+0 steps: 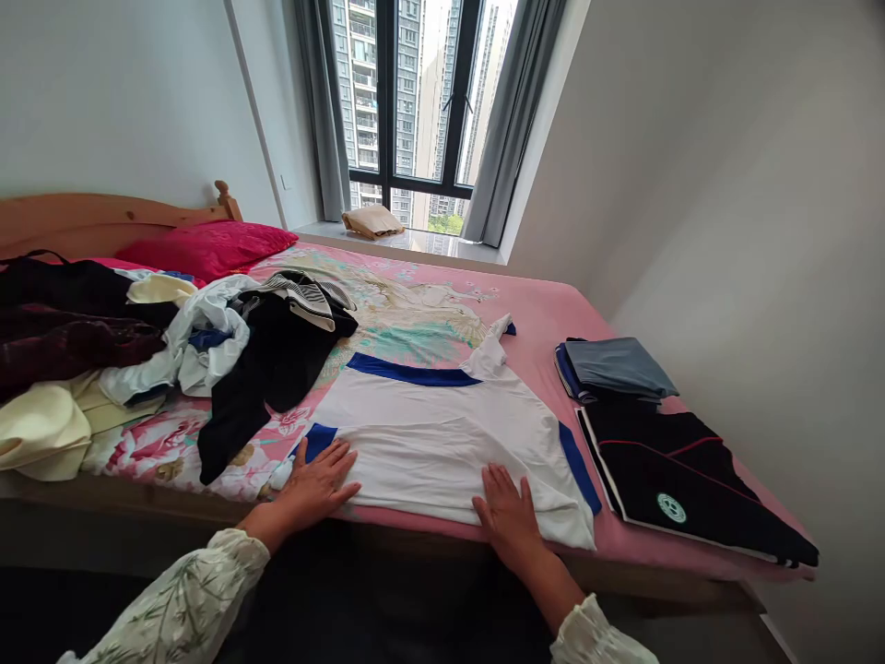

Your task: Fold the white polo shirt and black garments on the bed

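Note:
A white T-shirt [429, 433] with blue trim lies sideways on the pink bed, partly folded over toward the near edge. My left hand [319, 480] rests flat on its left end, beside a blue cuff, fingers spread. Palm down, my right hand [508, 512] lies on the shirt's near part toward the right, its fingers apart. One sleeve sticks out at the far side, and a blue band runs along the right end. Neither hand grips the cloth.
A heap of loose clothes [186, 341] covers the bed's left side, with a red pillow [214, 244] behind. To the right lie a folded black garment [678, 480] and a stack of folded clothes [615, 369]. A tan bundle [371, 221] sits on the windowsill.

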Available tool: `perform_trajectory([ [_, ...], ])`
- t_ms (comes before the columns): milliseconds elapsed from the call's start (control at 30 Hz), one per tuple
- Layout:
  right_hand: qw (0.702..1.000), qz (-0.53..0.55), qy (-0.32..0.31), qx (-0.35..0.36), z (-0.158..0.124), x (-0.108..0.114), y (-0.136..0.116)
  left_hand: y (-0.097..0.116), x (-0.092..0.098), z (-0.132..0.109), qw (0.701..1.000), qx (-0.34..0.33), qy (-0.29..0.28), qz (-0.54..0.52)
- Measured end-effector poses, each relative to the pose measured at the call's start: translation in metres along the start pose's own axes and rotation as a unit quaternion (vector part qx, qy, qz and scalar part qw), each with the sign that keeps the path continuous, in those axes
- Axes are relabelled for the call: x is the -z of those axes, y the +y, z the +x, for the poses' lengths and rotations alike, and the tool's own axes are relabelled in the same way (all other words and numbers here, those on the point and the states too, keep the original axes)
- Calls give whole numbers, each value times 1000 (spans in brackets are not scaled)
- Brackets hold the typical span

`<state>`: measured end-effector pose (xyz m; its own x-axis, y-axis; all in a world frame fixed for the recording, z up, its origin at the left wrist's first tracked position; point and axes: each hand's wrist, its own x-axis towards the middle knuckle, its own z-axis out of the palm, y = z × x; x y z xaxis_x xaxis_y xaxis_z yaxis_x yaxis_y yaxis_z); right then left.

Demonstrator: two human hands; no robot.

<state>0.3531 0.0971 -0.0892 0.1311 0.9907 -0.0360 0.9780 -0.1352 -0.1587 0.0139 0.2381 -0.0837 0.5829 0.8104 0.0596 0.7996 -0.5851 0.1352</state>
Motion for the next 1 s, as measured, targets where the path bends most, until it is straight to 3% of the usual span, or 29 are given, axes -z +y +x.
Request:
perform_trajectory([
  [100, 998, 20, 31, 49, 20, 16, -23, 19, 10, 27, 999, -21, 45, -12],
  [167, 995, 22, 37, 88, 36, 17, -31, 27, 8, 41, 998, -33, 47, -8],
  [333, 999, 4, -48, -2, 60, 8, -5, -4, -5, 39, 996, 86, -23, 25],
  [433, 998, 12, -59, -23, 71, 18, -2, -15, -1, 42, 991, 117, -53, 23],
  [567, 995, 42, -7, 94, 92, 33, -27, 4, 9, 66, 999, 39, -30, -9],
  [667, 980, 62, -56, 180, 104, 32, -32, 8, 9, 80, 997, -8, -66, -30],
  [767, 978, 70, -109, 166, 113, 34, -19, -10, 12, 92, 986, 15, -159, -50],
  [833, 983, 83, -87, 138, 124, 39, -9, -26, 16, 109, 981, 4, -179, -70],
  [933, 981, 117, -29, 151, 150, 46, 0, -41, 17, 148, 988, -48, -124, -82],
  [1000, 969, 130, -37, 209, 173, 42, 6, -45, 10, 177, 989, -74, -95, -82],
])
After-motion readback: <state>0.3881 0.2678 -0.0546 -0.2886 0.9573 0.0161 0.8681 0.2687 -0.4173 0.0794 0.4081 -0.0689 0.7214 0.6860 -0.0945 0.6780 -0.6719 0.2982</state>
